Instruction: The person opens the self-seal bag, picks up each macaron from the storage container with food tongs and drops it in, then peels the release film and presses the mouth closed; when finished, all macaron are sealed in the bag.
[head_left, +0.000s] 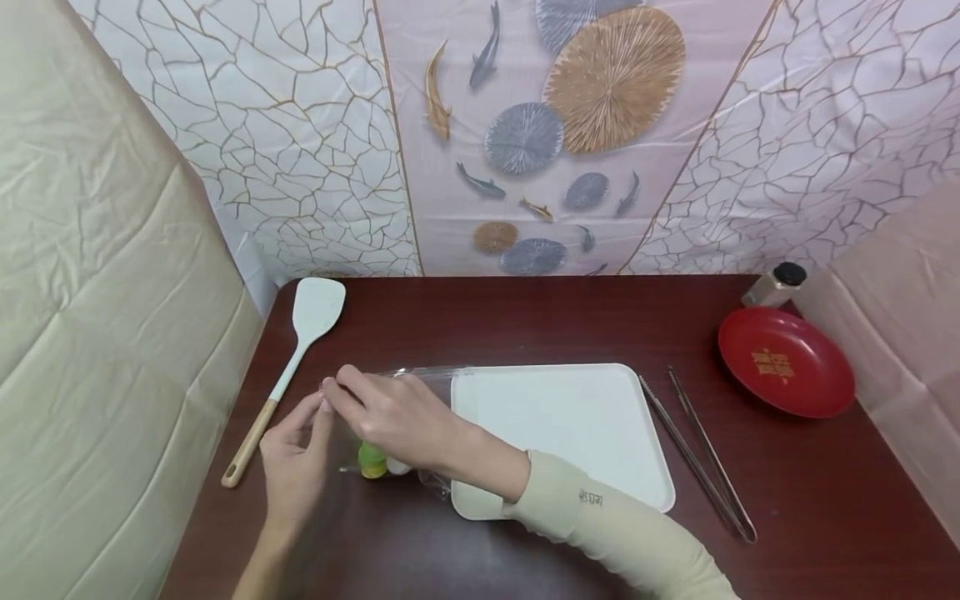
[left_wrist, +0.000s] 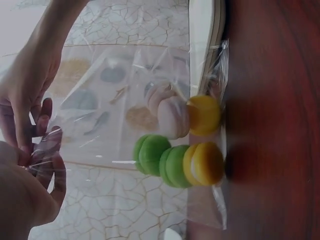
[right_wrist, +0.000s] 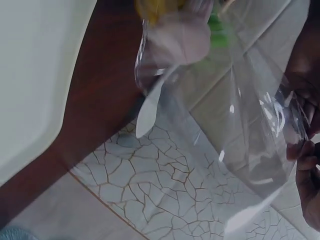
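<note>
A clear plastic bag (left_wrist: 100, 145) stands on the table with several macarons inside. Green macarons (left_wrist: 152, 155), yellow macarons (left_wrist: 206, 163) and pale pink macarons (left_wrist: 173, 118) show through the film in the left wrist view. My left hand (head_left: 295, 471) pinches the gathered top of the bag between thumb and fingers. Right beside it, my right hand (head_left: 408, 421) pinches the same gathered neck, fingertips nearly meeting the left ones. From the head, the right hand covers most of the bag; only a green and a yellow macaron peek out below it.
A white tray (head_left: 562, 417) lies right of the bag, under the right forearm. Metal tongs (head_left: 705, 454) rest beside it. Further right are a red plate (head_left: 806, 371) and a black-lidded jar (head_left: 772, 287). A white spatula (head_left: 315, 308) with a wooden handle lies at the left.
</note>
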